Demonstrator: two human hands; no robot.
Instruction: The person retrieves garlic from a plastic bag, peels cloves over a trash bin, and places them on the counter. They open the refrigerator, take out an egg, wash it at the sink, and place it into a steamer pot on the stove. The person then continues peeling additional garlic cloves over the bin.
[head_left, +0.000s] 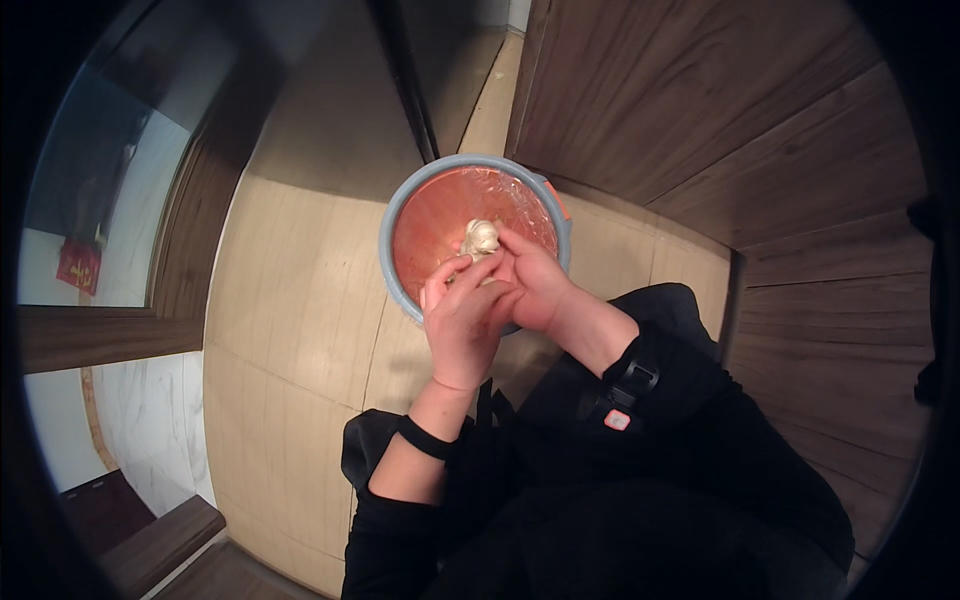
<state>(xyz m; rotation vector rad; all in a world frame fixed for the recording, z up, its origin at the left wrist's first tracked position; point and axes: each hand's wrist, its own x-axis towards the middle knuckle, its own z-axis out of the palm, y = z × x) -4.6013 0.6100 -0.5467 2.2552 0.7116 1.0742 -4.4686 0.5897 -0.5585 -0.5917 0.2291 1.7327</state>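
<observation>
A whitish garlic bulb (480, 237) is held between my two hands, above a round bin (388, 247) with a grey rim and a reddish inside. My left hand (465, 315) has its fingers curled at the lower side of the bulb. From the right, my right hand (534, 281) cups the bulb, its fingertips partly hidden behind the bulb and my left hand. Clear plastic film (517, 199) lies along the bin's inner wall at the upper right. The bottom of the bin is partly covered by my hands.
The bin stands on a beige tiled floor (300, 300). Dark wood-grain panels (675, 97) rise at the right, close to the bin. A dark glossy panel (337, 112) stands behind it. At the left is a wood-framed glass pane (176, 225). My knees flank the near side.
</observation>
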